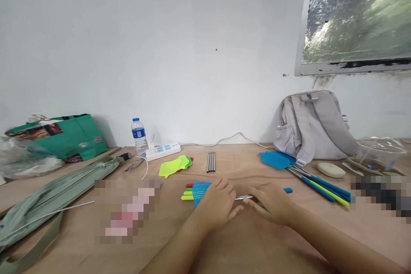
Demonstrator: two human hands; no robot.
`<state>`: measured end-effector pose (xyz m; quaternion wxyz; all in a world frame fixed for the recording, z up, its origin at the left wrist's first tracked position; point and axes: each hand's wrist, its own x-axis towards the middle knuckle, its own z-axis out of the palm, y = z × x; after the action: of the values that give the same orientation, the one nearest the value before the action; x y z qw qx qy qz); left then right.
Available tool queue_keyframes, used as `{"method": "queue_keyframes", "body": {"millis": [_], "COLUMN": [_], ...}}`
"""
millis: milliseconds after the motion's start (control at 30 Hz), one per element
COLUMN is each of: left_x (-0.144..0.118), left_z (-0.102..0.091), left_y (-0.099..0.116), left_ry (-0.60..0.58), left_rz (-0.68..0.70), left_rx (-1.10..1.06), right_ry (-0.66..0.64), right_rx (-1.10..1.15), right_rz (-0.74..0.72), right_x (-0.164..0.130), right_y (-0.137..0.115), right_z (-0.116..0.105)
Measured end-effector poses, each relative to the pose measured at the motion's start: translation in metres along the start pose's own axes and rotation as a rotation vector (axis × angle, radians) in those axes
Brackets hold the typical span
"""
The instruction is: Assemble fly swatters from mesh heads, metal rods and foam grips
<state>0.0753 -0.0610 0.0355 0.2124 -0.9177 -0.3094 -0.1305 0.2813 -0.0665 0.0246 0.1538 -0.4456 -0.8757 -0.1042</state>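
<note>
A blue fly swatter [199,192] lies crosswise in front of me, its perforated head at the left and a thin metal rod [240,198] showing between my hands. My left hand [217,200] is closed over the place where head and rod meet, thumb pointing right. My right hand [271,201] is closed on the rod's right part; a blue handle end [288,190] sticks out beyond it. Red, green and yellow handles [187,193] poke out left of the blue head. Past my hands, several loose metal tubes [211,162] lie side by side.
Yellow and green swatter heads [171,167] lie at back left, near a power strip [163,150] and water bottle [139,135]. Blue swatters [276,159] with blue and yellow handles lie right, before a grey backpack [316,124]. A green bag [77,137] stands far left.
</note>
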Motion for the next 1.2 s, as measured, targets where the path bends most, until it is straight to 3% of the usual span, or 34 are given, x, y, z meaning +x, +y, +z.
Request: {"method": "queue_keyframes", "body": {"millis": [200, 567, 867, 1200], "left_x": [0.001, -0.001, -0.004, -0.016], "left_z": [0.003, 0.005, 0.002, -0.002], "left_y": [-0.001, -0.015, -0.029, -0.053], "left_ry": [0.01, 0.078, 0.031, 0.024], "left_rz": [0.012, 0.027, 0.021, -0.048], "left_rx": [0.019, -0.093, -0.177, -0.118], "right_ry": [0.015, 0.049, 0.076, 0.047], "right_rx": [0.032, -0.039, -0.093, -0.098], "right_rz": [0.032, -0.075, -0.076, -0.02], "right_x": [0.002, 0.005, 0.009, 0.007], "right_y": [-0.009, 0.003, 0.006, 0.029], "right_z": [0.003, 0.007, 0.01, 0.005]}}
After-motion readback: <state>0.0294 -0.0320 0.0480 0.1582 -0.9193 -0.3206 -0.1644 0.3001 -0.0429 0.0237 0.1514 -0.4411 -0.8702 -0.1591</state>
